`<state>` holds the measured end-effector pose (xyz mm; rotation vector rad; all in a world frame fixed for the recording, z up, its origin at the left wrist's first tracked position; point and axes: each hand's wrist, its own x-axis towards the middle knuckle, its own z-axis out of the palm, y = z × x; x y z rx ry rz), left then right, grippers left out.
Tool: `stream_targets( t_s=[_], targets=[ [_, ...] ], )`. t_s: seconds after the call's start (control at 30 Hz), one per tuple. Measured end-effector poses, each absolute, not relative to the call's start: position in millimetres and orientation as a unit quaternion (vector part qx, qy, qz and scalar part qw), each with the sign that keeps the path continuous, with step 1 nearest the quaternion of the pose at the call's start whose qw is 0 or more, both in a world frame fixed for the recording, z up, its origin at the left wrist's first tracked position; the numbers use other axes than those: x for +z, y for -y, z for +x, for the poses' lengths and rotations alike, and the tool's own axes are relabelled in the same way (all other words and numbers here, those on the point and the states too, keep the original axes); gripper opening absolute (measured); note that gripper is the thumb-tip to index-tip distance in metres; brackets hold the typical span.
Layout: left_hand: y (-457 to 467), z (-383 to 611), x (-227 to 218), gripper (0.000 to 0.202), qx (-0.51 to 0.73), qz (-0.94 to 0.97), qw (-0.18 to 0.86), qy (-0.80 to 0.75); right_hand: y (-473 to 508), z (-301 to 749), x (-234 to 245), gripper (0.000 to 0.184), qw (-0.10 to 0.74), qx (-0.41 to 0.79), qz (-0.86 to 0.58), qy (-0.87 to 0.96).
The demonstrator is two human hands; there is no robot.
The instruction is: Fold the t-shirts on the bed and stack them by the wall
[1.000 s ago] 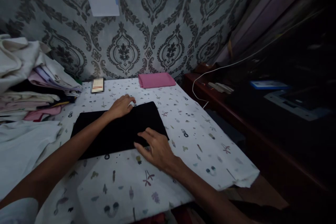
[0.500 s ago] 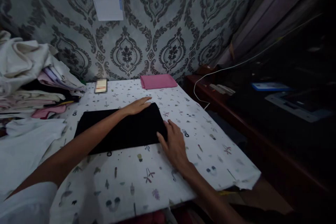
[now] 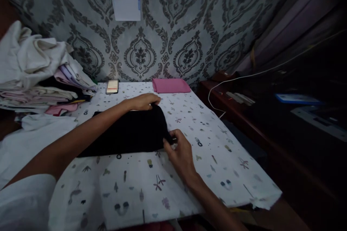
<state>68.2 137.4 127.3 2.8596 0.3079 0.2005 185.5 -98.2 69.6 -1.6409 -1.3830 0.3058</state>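
A folded black cloth (image 3: 127, 131), perhaps a garment, lies flat across the patterned white sheet (image 3: 151, 195) on the table. My left hand (image 3: 145, 101) reaches over it and pinches its far right corner. At the near right corner, my right hand (image 3: 180, 151) grips the edge between thumb and fingers. The right edge of the cloth bows slightly upward between both hands. My left forearm covers part of the cloth's left end. Behind it, a folded pink cloth (image 3: 171, 85) rests near the wall.
A tall heap of clothes (image 3: 35, 65) stands at the left, with a white garment (image 3: 40, 140) in front. A phone-like object (image 3: 112, 86) with a blurred screen lies at the back. Right of the table are a dark red wooden ledge (image 3: 244, 122) and a white cable (image 3: 230, 79).
Both hands have closed on the cloth's right corners, where before they lay open on it. That edge now lifts a little. The whole view has shifted, so things appear further right.
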Motion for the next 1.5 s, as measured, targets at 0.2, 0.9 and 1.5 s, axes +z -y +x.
stream_targets(
  t_s=[0.2, 0.9, 1.5],
  targets=[
    [-127.9, -38.8, 122.6, 0.034, 0.081, 0.973, 0.098, -0.192, 87.6, 123.1, 71.7, 0.023, 0.426, 0.051, -0.529, 0.732],
    [-113.0, -26.2, 70.3, 0.04, 0.091, 0.901, 0.157, -0.393, 85.1, 138.4, 38.4, 0.031, 0.378, 0.061, -0.538, 0.751],
    [-102.6, -0.9, 62.2, 0.045, 0.191, 0.943, 0.141, -0.232, 82.3, 135.1, 32.6, 0.036, 0.381, 0.106, -0.643, 0.656]
  ],
)
